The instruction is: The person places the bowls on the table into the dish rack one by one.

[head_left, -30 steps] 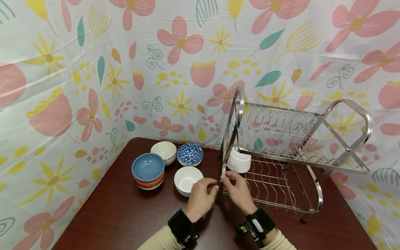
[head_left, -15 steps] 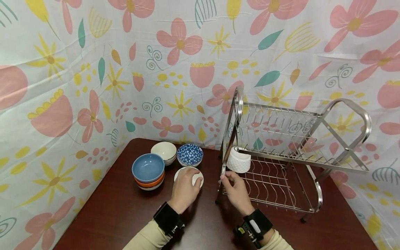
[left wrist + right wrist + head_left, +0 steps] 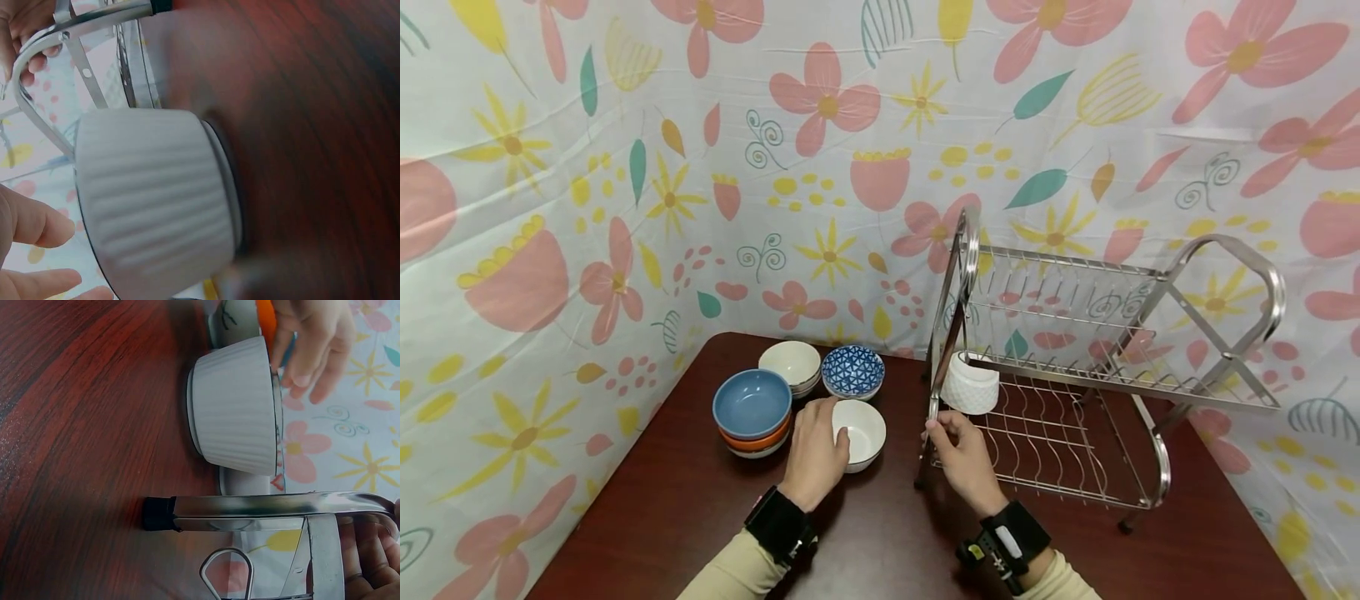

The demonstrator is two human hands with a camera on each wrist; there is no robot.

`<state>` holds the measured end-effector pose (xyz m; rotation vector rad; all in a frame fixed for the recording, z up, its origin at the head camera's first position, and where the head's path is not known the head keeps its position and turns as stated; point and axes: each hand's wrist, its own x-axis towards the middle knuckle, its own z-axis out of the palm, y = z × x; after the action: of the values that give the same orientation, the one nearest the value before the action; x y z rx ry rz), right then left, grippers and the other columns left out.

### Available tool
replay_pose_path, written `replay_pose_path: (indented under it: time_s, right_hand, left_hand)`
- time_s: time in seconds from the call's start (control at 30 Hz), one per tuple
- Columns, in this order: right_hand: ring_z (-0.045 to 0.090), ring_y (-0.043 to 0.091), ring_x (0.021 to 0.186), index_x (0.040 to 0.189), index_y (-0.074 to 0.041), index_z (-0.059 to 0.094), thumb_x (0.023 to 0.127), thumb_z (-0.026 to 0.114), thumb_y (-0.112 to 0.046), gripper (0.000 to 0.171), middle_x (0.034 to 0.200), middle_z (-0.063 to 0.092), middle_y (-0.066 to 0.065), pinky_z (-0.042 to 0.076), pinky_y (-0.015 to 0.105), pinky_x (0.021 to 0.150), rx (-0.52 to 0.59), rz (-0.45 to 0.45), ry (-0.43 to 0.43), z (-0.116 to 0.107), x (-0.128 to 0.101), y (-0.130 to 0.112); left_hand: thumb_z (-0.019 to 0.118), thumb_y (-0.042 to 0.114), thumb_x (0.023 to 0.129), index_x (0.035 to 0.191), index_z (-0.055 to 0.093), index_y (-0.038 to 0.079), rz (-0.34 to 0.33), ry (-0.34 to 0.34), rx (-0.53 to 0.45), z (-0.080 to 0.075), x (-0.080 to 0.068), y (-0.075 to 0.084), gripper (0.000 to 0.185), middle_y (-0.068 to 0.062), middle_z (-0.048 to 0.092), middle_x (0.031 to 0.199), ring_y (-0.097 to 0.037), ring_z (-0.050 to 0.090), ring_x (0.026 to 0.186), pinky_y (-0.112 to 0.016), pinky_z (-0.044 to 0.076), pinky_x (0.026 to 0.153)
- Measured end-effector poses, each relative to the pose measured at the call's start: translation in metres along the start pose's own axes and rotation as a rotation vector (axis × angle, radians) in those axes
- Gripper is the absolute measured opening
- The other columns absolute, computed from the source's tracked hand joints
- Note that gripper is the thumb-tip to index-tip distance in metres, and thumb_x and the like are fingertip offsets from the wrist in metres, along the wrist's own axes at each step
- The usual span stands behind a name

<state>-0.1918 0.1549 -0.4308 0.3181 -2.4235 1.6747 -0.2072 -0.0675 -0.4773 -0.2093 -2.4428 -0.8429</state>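
A white bowl with a dark-edged rim (image 3: 863,437) stands upright on the table between my hands; its ribbed outer wall (image 3: 156,194) fills the middle of the left wrist view. My left hand (image 3: 814,454) hovers over the bowl's left edge, thumb and fingers apart and loosely bent. In the right wrist view, those left fingers (image 3: 312,353) hang beside the rim; whether they touch it cannot be told. My right hand (image 3: 964,457) grips the lower front left frame of a two-tier metal dish rack (image 3: 1273,308), its fingers curled round the bar.
Left of my left hand is a stack with a blue bowl (image 3: 752,404) on top and an orange bowl (image 3: 758,446) below. Behind stand stacked cream bowls (image 3: 792,364) and a blue-patterned bowl (image 3: 853,372). A white textured bowl (image 3: 970,387) sits tilted in the rack's lower tier.
My left hand has moved left from beside the rack, across the white bowl to its left edge. The right hand has stayed at the rack frame; the bowls have not visibly moved.
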Motion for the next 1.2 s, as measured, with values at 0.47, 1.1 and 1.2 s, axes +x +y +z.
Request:
replay_pose_path:
  time_s: [0.47, 1.1, 1.2]
  right_hand:
    - [0.056, 0.023, 0.063, 0.098, 0.004, 0.063, 0.097, 0.056, -0.010, 0.015, 0.079, 0.062, 0.017, 0.046, 0.023, 0.056, -0.004, 0.039, 0.010, 0.001, 0.000, -0.003]
    - [0.056, 0.024, 0.066, 0.092, 0.000, 0.063, 0.096, 0.057, -0.010, 0.012, 0.076, 0.060, 0.016, 0.046, 0.024, 0.057, -0.023, 0.028, 0.034, 0.002, -0.001, -0.003]
    - [0.056, 0.023, 0.066, 0.092, 0.000, 0.063, 0.096, 0.057, -0.010, 0.013, 0.076, 0.061, 0.016, 0.046, 0.024, 0.058, -0.026, 0.029, 0.033, 0.002, -0.001, -0.003]
  left_hand:
    - [0.060, 0.019, 0.087, 0.119, 0.054, -0.011, -0.220, -0.126, 0.071, 0.004, -0.010, -0.023, 0.044, -0.023, 0.057, 0.104, -0.039, 0.061, 0.088, -0.051, 0.051, 0.073]
    - [0.045, 0.011, 0.092, 0.115, 0.051, -0.012, -0.659, -0.378, -0.670, 0.004, -0.008, -0.039, 0.032, -0.019, 0.060, 0.083, -0.022, 0.063, 0.060, -0.038, 0.057, 0.056]
    - [0.044, 0.010, 0.093, 0.118, 0.050, -0.012, -0.672, -0.387, -0.688, 0.005, -0.008, -0.040, 0.034, -0.019, 0.060, 0.085, -0.022, 0.063, 0.061, -0.038, 0.057, 0.057]
